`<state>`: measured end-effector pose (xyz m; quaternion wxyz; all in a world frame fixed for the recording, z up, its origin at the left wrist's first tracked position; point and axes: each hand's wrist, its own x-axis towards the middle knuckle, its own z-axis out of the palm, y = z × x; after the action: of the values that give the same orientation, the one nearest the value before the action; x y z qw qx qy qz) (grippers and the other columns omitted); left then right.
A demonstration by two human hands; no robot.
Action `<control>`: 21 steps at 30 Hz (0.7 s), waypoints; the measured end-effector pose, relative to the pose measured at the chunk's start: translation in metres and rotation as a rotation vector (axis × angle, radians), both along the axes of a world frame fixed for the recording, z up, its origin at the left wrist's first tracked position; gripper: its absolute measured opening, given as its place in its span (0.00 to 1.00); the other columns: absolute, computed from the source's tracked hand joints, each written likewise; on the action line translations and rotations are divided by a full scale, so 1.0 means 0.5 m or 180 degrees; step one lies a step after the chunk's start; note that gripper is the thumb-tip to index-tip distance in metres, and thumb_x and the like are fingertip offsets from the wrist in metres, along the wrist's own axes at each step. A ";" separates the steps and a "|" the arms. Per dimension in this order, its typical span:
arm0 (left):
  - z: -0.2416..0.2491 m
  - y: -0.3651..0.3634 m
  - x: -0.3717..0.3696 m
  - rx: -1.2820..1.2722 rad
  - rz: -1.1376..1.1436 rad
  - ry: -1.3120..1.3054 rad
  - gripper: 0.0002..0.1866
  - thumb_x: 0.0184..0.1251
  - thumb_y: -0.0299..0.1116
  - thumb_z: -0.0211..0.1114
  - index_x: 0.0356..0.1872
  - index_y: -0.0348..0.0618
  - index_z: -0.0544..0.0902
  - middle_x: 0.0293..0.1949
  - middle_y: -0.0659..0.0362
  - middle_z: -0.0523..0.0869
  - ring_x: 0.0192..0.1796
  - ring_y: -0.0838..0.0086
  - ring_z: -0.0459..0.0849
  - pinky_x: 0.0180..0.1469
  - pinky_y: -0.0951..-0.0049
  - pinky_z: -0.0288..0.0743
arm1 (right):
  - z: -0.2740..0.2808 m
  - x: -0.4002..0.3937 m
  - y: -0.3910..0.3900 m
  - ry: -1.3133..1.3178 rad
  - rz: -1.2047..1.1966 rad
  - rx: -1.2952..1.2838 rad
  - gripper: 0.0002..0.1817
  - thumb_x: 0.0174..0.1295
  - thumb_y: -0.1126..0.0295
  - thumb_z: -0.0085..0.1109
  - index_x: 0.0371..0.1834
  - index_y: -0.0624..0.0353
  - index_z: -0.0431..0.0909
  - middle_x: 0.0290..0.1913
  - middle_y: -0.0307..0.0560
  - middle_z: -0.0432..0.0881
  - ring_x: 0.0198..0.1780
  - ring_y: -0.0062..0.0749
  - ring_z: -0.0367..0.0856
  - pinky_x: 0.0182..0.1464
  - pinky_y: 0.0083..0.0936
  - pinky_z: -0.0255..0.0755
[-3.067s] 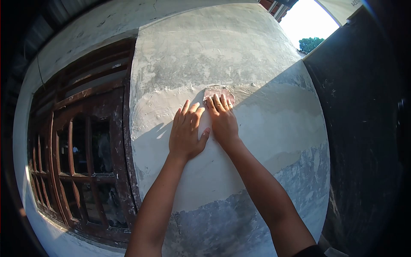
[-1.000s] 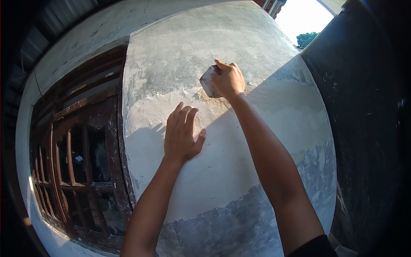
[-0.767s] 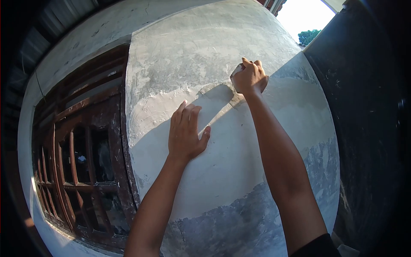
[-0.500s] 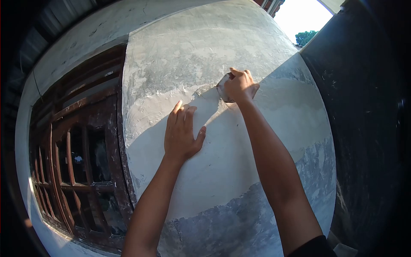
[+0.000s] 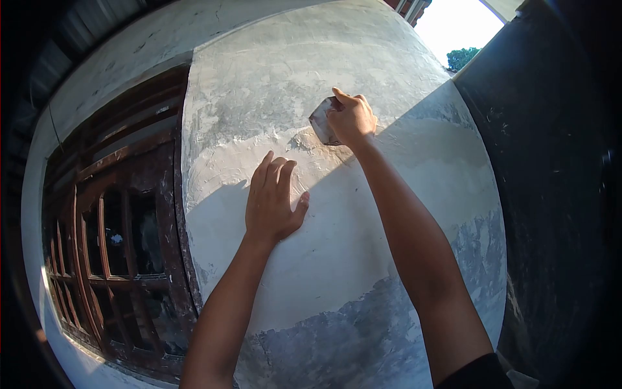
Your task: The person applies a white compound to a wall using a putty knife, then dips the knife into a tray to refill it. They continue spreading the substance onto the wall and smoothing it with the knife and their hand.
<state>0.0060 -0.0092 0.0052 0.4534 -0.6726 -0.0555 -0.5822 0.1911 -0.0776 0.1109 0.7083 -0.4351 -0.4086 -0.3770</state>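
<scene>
A plastered wall fills the middle of the view, with a smooth pale band across rougher grey patches. My right hand grips a putty knife whose broad, smeared blade lies at the wall, near the upper edge of the pale band. Just left of and below the blade is a rough patch of filler. Lower and to the left, my left hand rests against the pale band with its fingers spread and nothing in it. My fingers cover most of the knife's handle.
To the left is a dark brown wooden window with glass panes, set in the wall. A dark panel stands along the right side. Bright sky and a green tree show at the upper right.
My right hand has moved the putty knife up and to the left along the wall. My left hand has stayed in nearly the same place.
</scene>
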 end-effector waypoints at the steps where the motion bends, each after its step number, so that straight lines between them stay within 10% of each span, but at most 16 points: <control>1: -0.001 0.000 0.001 -0.0003 0.0016 0.0000 0.28 0.58 0.39 0.63 0.59 0.42 0.67 0.58 0.48 0.72 0.70 0.48 0.62 0.70 0.52 0.57 | 0.000 -0.013 0.006 -0.0129 -0.0076 -0.0124 0.26 0.55 0.58 0.58 0.60 0.30 0.78 0.52 0.41 0.79 0.57 0.36 0.77 0.62 0.34 0.66; 7: -0.001 -0.005 -0.002 -0.0055 0.0015 -0.0013 0.28 0.59 0.39 0.62 0.59 0.42 0.67 0.58 0.48 0.71 0.70 0.49 0.62 0.70 0.53 0.57 | 0.006 0.041 -0.029 0.0532 -0.1031 -0.0611 0.27 0.54 0.60 0.55 0.61 0.32 0.78 0.52 0.47 0.80 0.56 0.35 0.78 0.63 0.40 0.64; 9: -0.002 -0.006 -0.001 -0.0029 0.0015 -0.0046 0.28 0.59 0.39 0.63 0.59 0.42 0.67 0.58 0.48 0.72 0.70 0.49 0.61 0.70 0.53 0.56 | -0.006 0.019 -0.005 0.0205 0.0182 0.0102 0.29 0.49 0.62 0.57 0.60 0.37 0.79 0.55 0.43 0.78 0.58 0.33 0.76 0.60 0.35 0.65; 21: -0.001 0.002 -0.005 0.0016 -0.0113 0.0009 0.28 0.58 0.37 0.62 0.59 0.41 0.68 0.57 0.47 0.72 0.69 0.49 0.63 0.69 0.53 0.59 | -0.033 -0.041 0.006 -0.0152 0.0257 0.0152 0.30 0.50 0.62 0.59 0.62 0.41 0.77 0.52 0.49 0.76 0.54 0.39 0.79 0.58 0.33 0.71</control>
<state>0.0037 -0.0080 0.0049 0.4447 -0.6732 -0.0415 -0.5893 0.1707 -0.0748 0.0942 0.7231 -0.3921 -0.4336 -0.3680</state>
